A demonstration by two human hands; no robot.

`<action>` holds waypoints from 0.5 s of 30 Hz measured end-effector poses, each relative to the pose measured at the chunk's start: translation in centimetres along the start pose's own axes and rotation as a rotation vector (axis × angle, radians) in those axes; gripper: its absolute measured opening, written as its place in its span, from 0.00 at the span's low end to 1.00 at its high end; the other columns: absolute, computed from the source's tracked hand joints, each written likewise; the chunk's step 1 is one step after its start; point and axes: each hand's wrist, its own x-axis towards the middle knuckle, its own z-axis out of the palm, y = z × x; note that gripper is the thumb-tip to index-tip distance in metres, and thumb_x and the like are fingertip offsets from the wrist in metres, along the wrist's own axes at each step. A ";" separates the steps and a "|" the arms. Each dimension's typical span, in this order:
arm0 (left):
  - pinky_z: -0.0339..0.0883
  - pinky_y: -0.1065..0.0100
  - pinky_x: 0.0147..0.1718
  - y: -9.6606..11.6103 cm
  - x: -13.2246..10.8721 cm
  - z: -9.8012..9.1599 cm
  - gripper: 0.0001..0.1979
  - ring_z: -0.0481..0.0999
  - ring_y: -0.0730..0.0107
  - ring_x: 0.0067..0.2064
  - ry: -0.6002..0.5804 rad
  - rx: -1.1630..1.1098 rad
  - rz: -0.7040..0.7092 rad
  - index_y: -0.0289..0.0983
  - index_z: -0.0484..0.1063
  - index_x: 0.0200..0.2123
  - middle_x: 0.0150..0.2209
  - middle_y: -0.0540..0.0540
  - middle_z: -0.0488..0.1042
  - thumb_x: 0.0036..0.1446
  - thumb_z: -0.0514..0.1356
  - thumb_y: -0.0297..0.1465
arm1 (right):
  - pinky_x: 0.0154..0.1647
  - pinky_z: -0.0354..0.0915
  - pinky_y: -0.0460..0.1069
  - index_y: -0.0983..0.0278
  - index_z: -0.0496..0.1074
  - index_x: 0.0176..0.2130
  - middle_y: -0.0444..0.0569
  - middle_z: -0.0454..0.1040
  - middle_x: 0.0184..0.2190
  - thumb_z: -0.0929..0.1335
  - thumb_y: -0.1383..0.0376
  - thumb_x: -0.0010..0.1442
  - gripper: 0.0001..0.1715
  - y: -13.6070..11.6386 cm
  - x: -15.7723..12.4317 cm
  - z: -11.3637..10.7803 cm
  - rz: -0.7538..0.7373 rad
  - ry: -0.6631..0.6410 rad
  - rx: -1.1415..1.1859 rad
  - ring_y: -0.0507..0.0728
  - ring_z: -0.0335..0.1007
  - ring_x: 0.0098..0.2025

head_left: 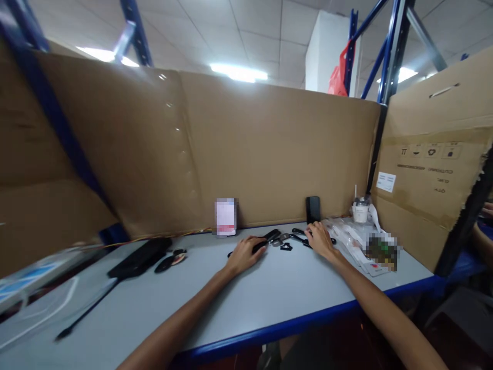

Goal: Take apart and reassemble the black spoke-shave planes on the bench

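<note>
My left hand (245, 255) rests low over the grey table (246, 303), its fingers curled over a black-handled tool (259, 246). Just right of that tool lie metal pieces (281, 238) and a small black part (286, 246). My right hand (319, 238) is over some black-handled tools (298, 237) on the table, fingers bent downward; the fingertips touch or nearly touch them. How firmly it grips any of them cannot be made out. Behind my right hand a black phone (313, 209) leans upright against the cardboard.
Cardboard (277, 154) walls the back. A bright-screened device (226, 217) stands before it. At left are a black box (140, 257) with a cable, dark round items (165, 263) and a power strip (31, 282). Plastic packets (348, 241) and a cup (360, 210) sit at right.
</note>
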 end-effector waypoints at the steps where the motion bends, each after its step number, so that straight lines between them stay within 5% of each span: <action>1: 0.66 0.54 0.57 0.2 -0.1 0.0 0.21 0.76 0.51 0.57 0.001 -0.008 0.019 0.39 0.79 0.55 0.54 0.39 0.81 0.67 0.54 0.41 | 0.59 0.65 0.56 0.67 0.75 0.52 0.58 0.75 0.52 0.64 0.62 0.74 0.16 -0.6 -0.3 0.4 -0.037 0.013 0.017 0.62 0.68 0.57; 9: 0.62 0.53 0.59 0.4 -0.7 -0.2 0.24 0.75 0.52 0.59 0.016 -0.021 0.054 0.39 0.70 0.64 0.56 0.39 0.79 0.66 0.57 0.38 | 0.62 0.58 0.59 0.60 0.71 0.62 0.55 0.72 0.62 0.67 0.61 0.71 0.23 -2.6 -2.1 3.1 -0.327 -0.033 0.118 0.64 0.62 0.63; 15: 0.59 0.49 0.63 -1.0 -0.8 -0.1 0.27 0.75 0.50 0.60 0.043 -0.005 -0.032 0.37 0.64 0.67 0.57 0.39 0.79 0.70 0.54 0.40 | 0.58 0.60 0.56 0.62 0.79 0.48 0.53 0.81 0.47 0.67 0.62 0.70 0.12 -1.9 -1.7 3.3 -0.382 -0.047 0.146 0.61 0.68 0.57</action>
